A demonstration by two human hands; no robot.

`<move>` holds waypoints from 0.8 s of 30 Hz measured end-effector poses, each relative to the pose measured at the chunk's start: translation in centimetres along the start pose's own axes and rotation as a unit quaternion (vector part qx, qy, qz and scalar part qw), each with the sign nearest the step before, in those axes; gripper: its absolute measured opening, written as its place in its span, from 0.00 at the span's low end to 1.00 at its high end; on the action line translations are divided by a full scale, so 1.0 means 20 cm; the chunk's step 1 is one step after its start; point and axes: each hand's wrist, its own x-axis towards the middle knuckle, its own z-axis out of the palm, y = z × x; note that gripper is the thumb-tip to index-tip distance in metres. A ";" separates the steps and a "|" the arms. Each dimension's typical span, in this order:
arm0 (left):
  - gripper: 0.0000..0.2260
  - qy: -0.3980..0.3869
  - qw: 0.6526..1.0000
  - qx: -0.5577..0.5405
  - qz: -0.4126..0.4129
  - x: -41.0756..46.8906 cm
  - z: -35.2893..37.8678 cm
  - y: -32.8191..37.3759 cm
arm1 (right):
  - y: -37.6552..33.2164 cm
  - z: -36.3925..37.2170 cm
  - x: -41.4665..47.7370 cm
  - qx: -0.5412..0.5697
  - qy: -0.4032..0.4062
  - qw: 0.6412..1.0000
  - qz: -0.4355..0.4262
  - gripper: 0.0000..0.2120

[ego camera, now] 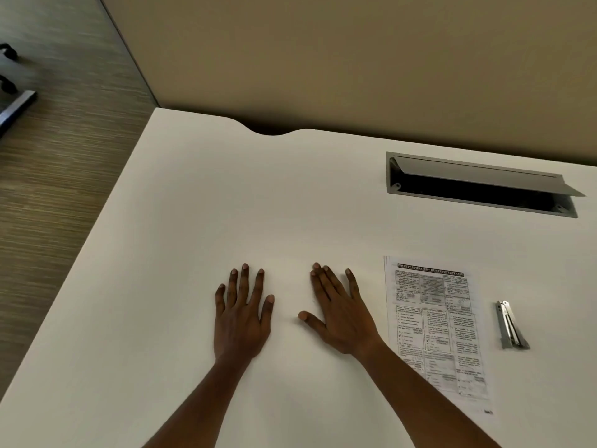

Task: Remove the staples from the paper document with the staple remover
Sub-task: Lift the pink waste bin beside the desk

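Note:
A printed paper document (436,321) with a dark headline and boxed text lies flat on the white desk (200,195), right of centre. A metal staple remover (510,324) lies on the desk just right of the paper, apart from it. My left hand (242,313) rests palm down on the desk with fingers straight and spread, holding nothing. My right hand (339,312) also lies flat, fingers straight, a little left of the paper's edge; its forearm crosses the paper's lower left corner. I cannot make out any staples.
A grey cable tray (478,184) with a raised lid is sunk into the desk at the back right. The desk's rear edge has a curved notch (269,130) against a beige wall. Wood-look floor and chair legs (13,92) are at the left.

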 end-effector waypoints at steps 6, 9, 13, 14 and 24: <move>0.29 0.002 1.000 -0.007 0.000 0.00 -0.01 0.02 | -0.15 0.02 -0.25 0.033 0.035 0.977 0.208 0.43; 0.29 0.002 1.000 -0.003 -0.002 0.00 -0.01 0.01 | -0.31 0.06 -0.32 0.045 -0.004 0.963 0.264 0.46; 0.28 0.003 1.000 -0.004 -0.003 0.00 0.00 0.01 | -0.44 0.04 -0.19 0.061 -0.029 0.952 0.297 0.49; 0.28 0.005 1.000 -0.004 -0.003 -0.01 0.00 0.01 | -0.45 0.03 -0.14 0.065 -0.036 0.952 0.298 0.49; 0.26 0.015 1.000 -0.006 -0.007 0.00 0.00 0.01 | -0.37 0.00 0.13 0.074 -0.025 0.969 0.236 0.50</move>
